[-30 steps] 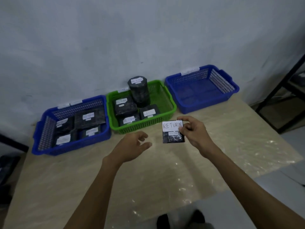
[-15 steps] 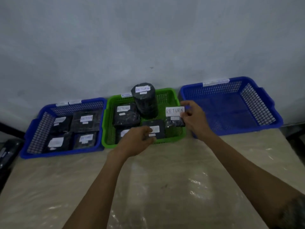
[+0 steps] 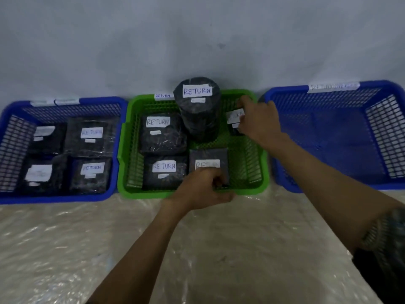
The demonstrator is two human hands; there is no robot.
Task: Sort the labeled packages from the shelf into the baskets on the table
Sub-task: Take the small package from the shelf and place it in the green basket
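A green basket [image 3: 125, 154] tagged RETURN stands in the middle against the wall. It holds several black wrapped packages with white RETURN labels and a tall black roll [image 3: 198, 110]. My right hand [image 3: 258, 121] is inside the basket's back right corner, holding a small black labeled package [image 3: 233, 119] just right of the roll. My left hand [image 3: 203, 189] rests over the basket's front rim, its fingers closed on the near edge of a flat grey-black package [image 3: 208, 159] lying at the front.
A blue basket [image 3: 61, 198] on the left holds several black labeled packages. Another blue basket [image 3: 341, 137] on the right holds nothing. All three stand on a beige table [image 3: 219, 249] covered in clear plastic film, against a grey wall.
My right hand carried the small package from the table's middle into the green basket's back right corner. My left hand reached forward onto the front package. The view moved closer.
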